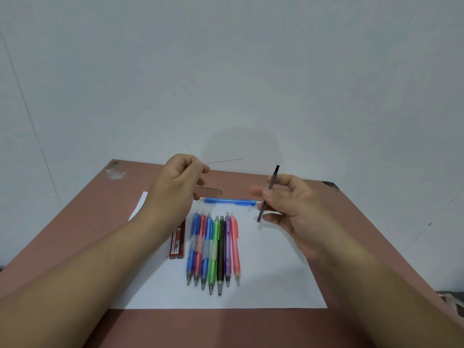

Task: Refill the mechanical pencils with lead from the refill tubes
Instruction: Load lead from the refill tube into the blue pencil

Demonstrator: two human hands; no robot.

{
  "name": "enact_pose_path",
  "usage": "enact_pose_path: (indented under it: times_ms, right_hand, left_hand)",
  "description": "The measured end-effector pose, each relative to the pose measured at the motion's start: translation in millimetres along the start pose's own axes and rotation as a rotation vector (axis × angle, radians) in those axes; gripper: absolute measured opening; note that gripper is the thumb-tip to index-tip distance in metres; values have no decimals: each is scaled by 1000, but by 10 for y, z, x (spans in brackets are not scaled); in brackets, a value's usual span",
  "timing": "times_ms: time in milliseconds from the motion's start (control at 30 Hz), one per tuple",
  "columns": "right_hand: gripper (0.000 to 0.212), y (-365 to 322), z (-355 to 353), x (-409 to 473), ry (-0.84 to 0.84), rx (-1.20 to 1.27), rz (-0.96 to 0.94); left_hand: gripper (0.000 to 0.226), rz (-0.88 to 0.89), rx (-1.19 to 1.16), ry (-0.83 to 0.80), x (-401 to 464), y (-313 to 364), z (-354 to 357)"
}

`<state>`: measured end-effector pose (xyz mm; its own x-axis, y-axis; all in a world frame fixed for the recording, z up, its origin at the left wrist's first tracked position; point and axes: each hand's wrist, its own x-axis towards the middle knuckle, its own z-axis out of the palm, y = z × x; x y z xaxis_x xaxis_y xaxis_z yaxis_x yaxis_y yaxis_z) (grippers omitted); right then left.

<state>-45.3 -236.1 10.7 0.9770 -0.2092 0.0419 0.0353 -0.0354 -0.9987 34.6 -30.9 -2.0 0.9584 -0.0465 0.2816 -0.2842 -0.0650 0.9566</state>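
My left hand (pixel 175 182) pinches a thin grey lead (pixel 223 161) that points right, above the table's far edge. My right hand (pixel 283 204) holds a slim dark refill tube (pixel 268 194) almost upright, its black cap on top. Between the hands a blue mechanical pencil (pixel 228 201) lies crosswise on the white paper (pixel 276 272). Below it several mechanical pencils (pixel 213 249) in blue, red, green, black, purple and pink lie side by side, tips toward me. A red lead refill case (pixel 177 243) lies left of them, partly under my left forearm.
The paper rests on a reddish-brown table (pixel 364 234) pushed against a pale wall. Small white bits (pixel 254 218) lie on the paper near my right hand. The table's far left corner (pixel 115 169) is chipped.
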Motion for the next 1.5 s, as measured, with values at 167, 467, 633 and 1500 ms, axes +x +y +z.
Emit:
enact_pose_path:
  times_ms: [167,467,633,1500]
  right_hand:
    - [32,-10,62,-85,176,-402,-173]
    - [61,16,190,-170,274,-857,-260]
    - [45,-39,182,-221,243,-832,-209]
    - [19,59,246,12,149,-1233,-718]
  left_hand:
    - [18,2,41,-19,-16,1,3]
    - [17,3,66,-46,-20,-2,-8]
    - [18,7,68,-44,-20,-7,-12]
    - [11,604,630,-174,-72,-130,39]
